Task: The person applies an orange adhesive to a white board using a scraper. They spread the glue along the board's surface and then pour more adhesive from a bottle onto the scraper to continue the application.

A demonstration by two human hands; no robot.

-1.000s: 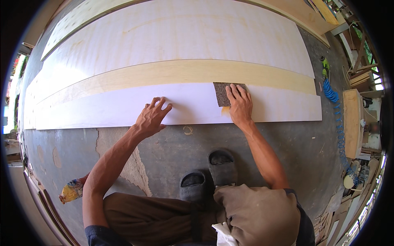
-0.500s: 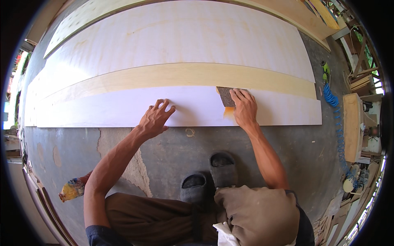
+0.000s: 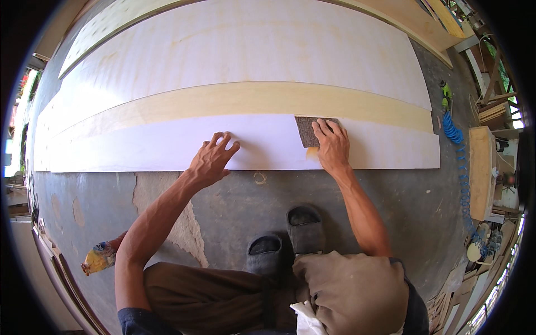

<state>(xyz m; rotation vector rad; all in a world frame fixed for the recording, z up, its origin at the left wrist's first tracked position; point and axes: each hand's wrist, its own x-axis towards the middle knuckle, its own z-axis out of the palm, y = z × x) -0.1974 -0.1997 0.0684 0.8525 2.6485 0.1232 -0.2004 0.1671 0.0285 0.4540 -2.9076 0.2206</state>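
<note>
A long white panel (image 3: 262, 139) lies on the floor across the front. My right hand (image 3: 334, 148) rests over a thin, flat, dark brown speckled sheet piece (image 3: 306, 133), its fingers pressing the piece against the panel. A small patch of orange-yellow substance (image 3: 312, 151) shows at the lower edge of that piece, beside my thumb side. What it is I cannot tell. On the same panel, farther left, my left hand (image 3: 211, 161) stands on bent, spread fingertips with nothing held.
Behind lie a pale wood strip (image 3: 251, 95) and a large streaked white sheet (image 3: 251, 47). A blue coiled air hose (image 3: 451, 131) with a green-yellow tool (image 3: 445, 97) is at right, near a wooden box (image 3: 481, 173). Grey slippers (image 3: 265, 254) and a colourful bag (image 3: 99, 258) are nearer.
The brown piece has shifted slightly up toward the wood strip under my right fingers. Less of the orange-yellow patch shows below it. My left hand stays in nearly the same place.
</note>
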